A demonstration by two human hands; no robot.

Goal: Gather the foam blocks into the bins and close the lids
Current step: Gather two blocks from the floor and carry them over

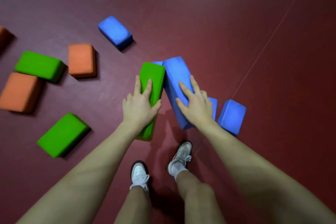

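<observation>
1. Low over the dark red floor (pixel 218 23), the left hand (pixel 140 109) grips a green foam block (pixel 152 78): its grip is wrapped over the block's top, fingers spread along the upper face and thumb hooked round the right edge.
2. Beside it, the right hand (pixel 197 107) holds a long blue foam block (pixel 176 76), fingers laid across its top and side, with the thumb on the near face; how firm this grip is cannot be told.
3. Both held blocks stand tilted, and their far ends lean together and touch.
4. A second blue edge (pixel 157 63) peeks out behind where they meet, and another blue piece (pixel 213 104) shows just past the right hand's knuckles.
5. Just to the right sits a smaller blue block (pixel 231 116), near the right wrist.
6. Farther off, a lone blue block (pixel 115 32) lies on the floor.
7. Toward the left lie two green blocks (pixel 39 65) (pixel 62 134) and two orange blocks (pixel 81 60) (pixel 20 92); the upper green one overlaps the lower orange one.
8. White sneakers (pixel 140 172) (pixel 181 156) stand below the arms.
9. No bins appear in view.
</observation>
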